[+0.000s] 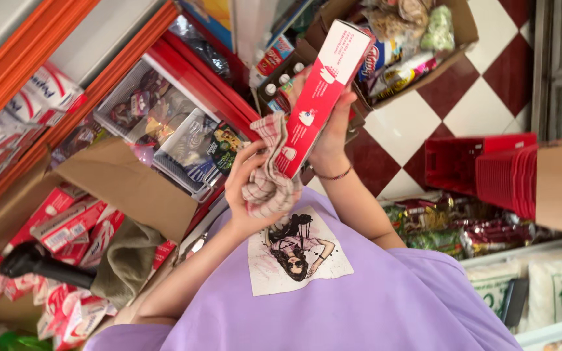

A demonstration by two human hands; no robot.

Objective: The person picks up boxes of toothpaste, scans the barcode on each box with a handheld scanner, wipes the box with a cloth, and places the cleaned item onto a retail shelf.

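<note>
My right hand grips a long red and white carton and holds it up, tilted, in front of my purple shirt. My left hand is closed on a red and white checked cloth, and the cloth presses against the lower end of the carton. A thin bracelet sits on my right wrist. Both hands are close together at the middle of the head view.
An open cardboard box with several more red and white cartons lies at the left, with a black handle and a khaki cloth on it. Stacked red baskets stand at the right. Another cardboard box of packets sits on the checked floor.
</note>
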